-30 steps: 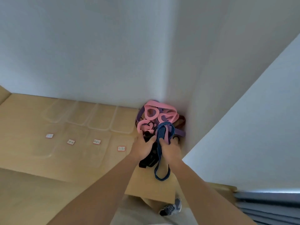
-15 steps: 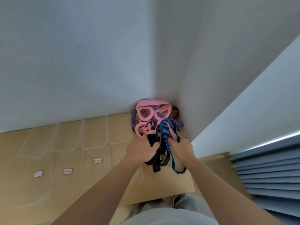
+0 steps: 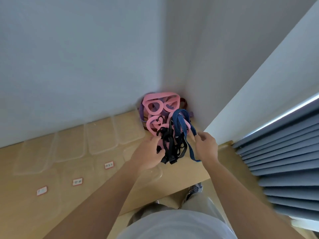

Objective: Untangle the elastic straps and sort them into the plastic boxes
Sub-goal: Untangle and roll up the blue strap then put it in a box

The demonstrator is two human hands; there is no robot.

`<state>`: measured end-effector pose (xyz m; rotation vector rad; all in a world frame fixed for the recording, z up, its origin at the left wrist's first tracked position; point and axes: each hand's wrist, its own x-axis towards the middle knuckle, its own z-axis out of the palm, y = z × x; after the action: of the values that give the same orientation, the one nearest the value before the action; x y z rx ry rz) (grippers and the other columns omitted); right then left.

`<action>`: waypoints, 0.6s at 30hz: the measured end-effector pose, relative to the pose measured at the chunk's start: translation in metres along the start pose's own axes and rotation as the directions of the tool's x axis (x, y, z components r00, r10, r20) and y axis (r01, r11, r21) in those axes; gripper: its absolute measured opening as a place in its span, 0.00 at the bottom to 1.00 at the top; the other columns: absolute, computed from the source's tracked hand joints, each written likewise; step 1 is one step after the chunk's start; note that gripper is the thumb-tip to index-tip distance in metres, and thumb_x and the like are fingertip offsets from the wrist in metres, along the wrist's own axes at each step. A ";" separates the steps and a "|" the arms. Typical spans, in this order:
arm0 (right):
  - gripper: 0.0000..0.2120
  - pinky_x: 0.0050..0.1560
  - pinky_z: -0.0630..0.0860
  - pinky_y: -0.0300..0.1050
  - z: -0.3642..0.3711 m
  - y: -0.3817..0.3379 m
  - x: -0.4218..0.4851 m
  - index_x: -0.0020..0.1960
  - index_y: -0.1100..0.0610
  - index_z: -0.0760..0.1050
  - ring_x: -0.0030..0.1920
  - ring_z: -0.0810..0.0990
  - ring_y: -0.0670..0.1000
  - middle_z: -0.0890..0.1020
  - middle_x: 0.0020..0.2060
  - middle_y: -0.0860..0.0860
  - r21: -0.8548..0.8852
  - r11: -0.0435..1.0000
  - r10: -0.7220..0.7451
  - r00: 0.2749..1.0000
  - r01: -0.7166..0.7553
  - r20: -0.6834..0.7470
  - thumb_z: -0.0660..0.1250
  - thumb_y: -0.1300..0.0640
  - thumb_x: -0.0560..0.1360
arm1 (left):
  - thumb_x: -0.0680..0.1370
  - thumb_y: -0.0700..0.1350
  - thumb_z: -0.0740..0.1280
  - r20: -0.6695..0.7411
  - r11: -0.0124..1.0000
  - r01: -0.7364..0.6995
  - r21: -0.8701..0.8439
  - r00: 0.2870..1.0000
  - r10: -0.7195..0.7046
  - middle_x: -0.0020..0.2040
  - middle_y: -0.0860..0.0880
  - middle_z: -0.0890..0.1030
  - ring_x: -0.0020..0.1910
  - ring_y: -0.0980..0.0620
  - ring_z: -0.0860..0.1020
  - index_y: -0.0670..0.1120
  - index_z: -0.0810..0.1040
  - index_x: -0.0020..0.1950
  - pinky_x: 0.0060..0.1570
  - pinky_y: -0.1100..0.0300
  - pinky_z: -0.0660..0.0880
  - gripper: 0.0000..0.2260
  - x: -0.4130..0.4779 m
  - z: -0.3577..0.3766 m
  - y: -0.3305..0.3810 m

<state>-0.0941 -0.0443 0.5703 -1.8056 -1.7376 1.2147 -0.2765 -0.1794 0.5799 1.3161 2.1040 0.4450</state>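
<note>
Labels (image 3: 109, 165) lie lower left on the wooden table (image 3: 189, 171). At frame centre, the left hand (image 3: 148, 156) is curled round the black straps (image 3: 170, 145), while the right hand (image 3: 205, 147) pinches the blue strap (image 3: 183, 123) between thumb and fingers (image 3: 201, 135). Beyond, pink straps (image 3: 155, 106) lie heaped in the wall corner. Clear plastic boxes (image 3: 101, 135) line the wall, centre left.

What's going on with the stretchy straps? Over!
Left hand grips black straps; right hand pinches blue strap. Both tangled with pink straps in corner pile. Clear boxes alongside, nothing in the way.
</note>
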 end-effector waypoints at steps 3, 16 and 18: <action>0.15 0.46 0.72 0.42 -0.003 0.004 0.003 0.64 0.50 0.78 0.45 0.78 0.43 0.82 0.55 0.45 -0.056 0.998 -0.003 0.995 0.009 0.098 0.60 0.48 0.81 | 0.81 0.52 0.63 0.127 0.999 -0.039 0.012 0.991 0.037 0.68 0.48 0.76 0.65 0.48 0.75 0.52 0.68 0.77 0.61 0.53 0.75 0.23 0.000 -0.003 -0.005; 0.11 0.43 0.72 0.40 -0.015 -0.007 -0.005 0.58 0.48 0.81 0.47 0.80 0.45 0.83 0.52 0.44 -0.044 0.987 -0.149 0.984 0.153 0.094 0.61 0.50 0.82 | 0.81 0.52 0.62 -0.066 0.970 -0.085 0.228 0.993 0.102 0.56 0.47 0.79 0.53 0.45 0.79 0.47 0.72 0.73 0.47 0.52 0.76 0.21 -0.001 -0.007 0.022; 0.09 0.40 0.72 0.37 -0.015 -0.015 -0.005 0.55 0.45 0.81 0.44 0.79 0.42 0.83 0.49 0.42 -0.033 0.980 -0.192 0.973 0.198 0.131 0.62 0.51 0.81 | 0.81 0.51 0.63 -0.122 0.971 -0.098 0.218 0.984 0.127 0.62 0.46 0.78 0.57 0.44 0.79 0.46 0.73 0.72 0.49 0.52 0.76 0.20 0.000 -0.006 0.032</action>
<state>-0.0911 -0.0413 0.5919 -1.5672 -1.9766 1.2401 -0.2585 -0.1643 0.6032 1.5727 2.2456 0.3739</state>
